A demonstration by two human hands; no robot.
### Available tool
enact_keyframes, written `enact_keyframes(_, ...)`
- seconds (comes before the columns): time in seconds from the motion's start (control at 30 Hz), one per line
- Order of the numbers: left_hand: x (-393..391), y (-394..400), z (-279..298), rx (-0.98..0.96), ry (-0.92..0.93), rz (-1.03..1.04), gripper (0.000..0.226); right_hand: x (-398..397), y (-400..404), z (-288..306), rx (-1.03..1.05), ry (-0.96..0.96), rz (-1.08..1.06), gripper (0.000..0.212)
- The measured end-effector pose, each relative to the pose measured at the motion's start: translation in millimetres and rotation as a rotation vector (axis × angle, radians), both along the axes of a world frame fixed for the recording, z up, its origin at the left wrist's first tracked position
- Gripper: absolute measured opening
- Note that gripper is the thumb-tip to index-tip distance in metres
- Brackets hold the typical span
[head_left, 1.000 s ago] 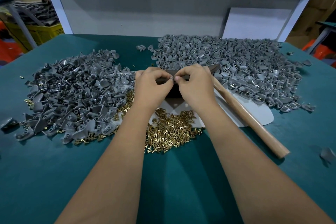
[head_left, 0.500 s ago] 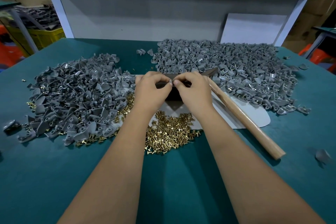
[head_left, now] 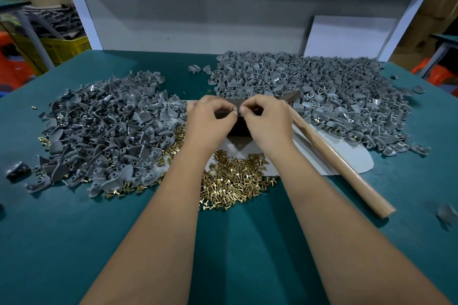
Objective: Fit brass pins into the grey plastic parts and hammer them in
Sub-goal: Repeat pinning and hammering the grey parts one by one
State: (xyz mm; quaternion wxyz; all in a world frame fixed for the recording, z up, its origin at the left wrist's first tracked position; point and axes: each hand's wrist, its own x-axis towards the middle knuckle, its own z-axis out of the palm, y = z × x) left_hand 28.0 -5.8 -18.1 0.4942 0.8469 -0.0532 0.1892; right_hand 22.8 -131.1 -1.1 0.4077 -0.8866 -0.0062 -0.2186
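Between our fingertips [head_left: 235, 112], mid-table, we pinch one small grey plastic part [head_left: 236, 109]: left hand [head_left: 209, 121] and right hand [head_left: 267, 120] both curled onto it above a dark block [head_left: 239, 129]. Whether a pin is seated, we cannot tell. Just near of the hands lies the brass pin pile [head_left: 235, 178]; grey part heaps [head_left: 104, 129] spread left and far right. A hammer [head_left: 339, 163] rests at right. A crooked pin could slip free and drop among the loose ones.
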Motion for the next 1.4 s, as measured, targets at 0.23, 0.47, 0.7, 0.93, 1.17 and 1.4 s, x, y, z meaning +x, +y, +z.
enact_keyframes(0.23, 1, 0, -1, 0.009, -0.005, 0.002, 0.011, 4, 4, -5, -0.228, -0.064, -0.044, 0.004)
enact_keyframes(0.47, 1, 0, -1, 0.0, -0.005, 0.002, 0.014, 2, 6, -3, -0.287, -0.061, -0.036, 0.005)
enact_keyframes(0.7, 2, 0, -2, 0.0, -0.021, 0.002, 0.016, 1, 8, 7, -0.051, 0.103, -0.049, 0.021)
enact_keyframes(0.93, 3, 0, -2, -0.015, -0.026, -0.004, 0.019, 5, 8, 12, -0.095, 0.138, -0.052, 0.028)
enact_keyframes(1.17, 4, 1, -1, -0.032, -0.018, -0.009, 0.013, 0, 8, 15, -0.226, 0.068, -0.036, 0.02)
enact_keyframes(1.4, 6, 3, -1, -0.074, -0.01, -0.028, 0.011, 5, 9, 28, -0.231, 0.218, -0.025, 0.025)
